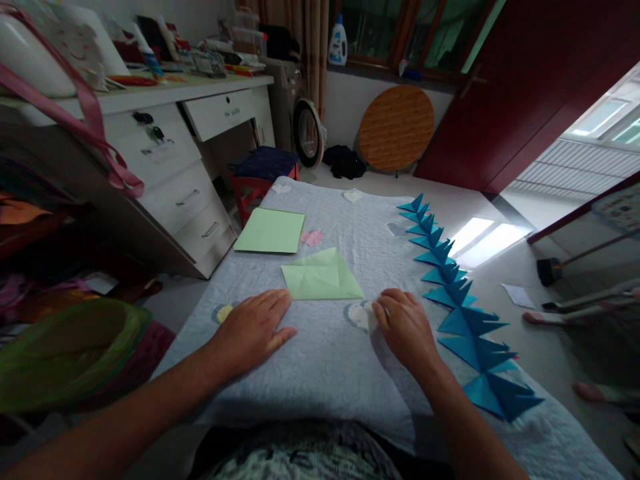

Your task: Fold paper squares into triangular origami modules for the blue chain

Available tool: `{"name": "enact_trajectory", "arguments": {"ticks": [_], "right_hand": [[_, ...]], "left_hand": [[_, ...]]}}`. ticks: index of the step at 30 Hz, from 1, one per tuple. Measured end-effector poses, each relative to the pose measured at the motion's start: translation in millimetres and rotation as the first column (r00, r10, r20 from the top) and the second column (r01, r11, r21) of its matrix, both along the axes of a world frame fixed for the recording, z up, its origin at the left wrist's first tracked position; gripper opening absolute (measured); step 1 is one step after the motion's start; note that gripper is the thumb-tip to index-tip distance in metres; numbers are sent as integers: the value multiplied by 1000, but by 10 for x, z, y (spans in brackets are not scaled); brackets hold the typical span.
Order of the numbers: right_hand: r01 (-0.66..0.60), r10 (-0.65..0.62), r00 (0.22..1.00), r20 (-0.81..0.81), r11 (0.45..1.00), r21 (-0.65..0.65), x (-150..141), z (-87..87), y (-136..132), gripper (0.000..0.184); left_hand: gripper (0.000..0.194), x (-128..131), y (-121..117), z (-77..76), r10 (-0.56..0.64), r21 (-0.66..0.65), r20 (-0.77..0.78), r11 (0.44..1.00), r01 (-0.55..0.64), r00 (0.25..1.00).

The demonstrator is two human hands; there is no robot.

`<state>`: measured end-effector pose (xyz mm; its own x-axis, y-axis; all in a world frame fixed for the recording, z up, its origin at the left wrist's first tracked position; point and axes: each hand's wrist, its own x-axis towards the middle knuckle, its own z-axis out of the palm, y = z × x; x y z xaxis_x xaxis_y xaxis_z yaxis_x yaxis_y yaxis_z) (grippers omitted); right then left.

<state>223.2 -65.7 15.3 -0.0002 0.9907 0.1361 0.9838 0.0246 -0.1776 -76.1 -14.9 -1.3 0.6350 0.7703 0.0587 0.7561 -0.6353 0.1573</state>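
A light green sheet of paper (pixel 323 277) with crease lines lies on the cloth in front of me, one corner pointing away. My left hand (pixel 255 320) rests flat, fingers stretched out and thumb apart, its fingertips at the paper's near left corner. To the right of the paper, my right hand (pixel 404 323) rests on the cloth with curled fingers; I see nothing in it, and its thumb is mostly hidden. Farther back on the left sits a stack of flat green paper (pixel 273 231). Along the right side runs a row of folded blue paper pieces (pixel 455 293) with pointed tips.
A pale patterned cloth (pixel 320 367) covers the work surface. To the left are a white drawer desk (pixel 165 157) and a green-rimmed bin (pixel 75 353). A stool (pixel 265 167), an open washing machine (pixel 307 133) and a round wooden board (pixel 397 127) stand beyond. Another person's legs (pixel 585 317) show at right.
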Motion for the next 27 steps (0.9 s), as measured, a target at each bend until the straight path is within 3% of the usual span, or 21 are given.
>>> {"name": "enact_trajectory", "arguments": {"ticks": [2, 6, 9, 11, 15, 19, 24, 26, 27], "right_hand": [[-16, 18, 997, -79, 1000, 26, -44, 20, 98, 22], [-98, 98, 983, -153, 995, 9, -261, -28, 280, 26], [-147, 147, 974, -173, 989, 13, -405, -115, 359, 34], [-163, 167, 969, -183, 986, 38, -439, -168, 374, 30], [-187, 208, 961, -180, 974, 128, -379, -219, 354, 23], [-172, 230, 954, -192, 945, 278, -286, -227, 337, 23], [-153, 254, 943, -217, 905, 398, -230, -231, 312, 23], [-132, 259, 928, -266, 900, 416, -221, -231, 301, 24], [-121, 261, 917, -300, 901, 416, -218, -230, 298, 24]], "left_hand": [[48, 24, 153, 115, 45, -55, 58, 998, -42, 997], [45, 172, 516, 261, 109, -43, 208, 994, -102, 972], [42, 294, 730, 245, 129, -101, 342, 990, -100, 931], [39, 331, 814, 181, 160, -151, 447, 983, -102, 880], [34, 287, 864, -3, 237, -265, 615, 960, -86, 752], [37, 215, 857, -133, 343, -443, 672, 896, -14, 657], [43, 221, 833, -129, 464, -591, 721, 799, 108, 515], [47, 232, 811, -101, 503, -651, 703, 740, 170, 503], [47, 235, 800, -86, 500, -654, 699, 736, 175, 512]]}}
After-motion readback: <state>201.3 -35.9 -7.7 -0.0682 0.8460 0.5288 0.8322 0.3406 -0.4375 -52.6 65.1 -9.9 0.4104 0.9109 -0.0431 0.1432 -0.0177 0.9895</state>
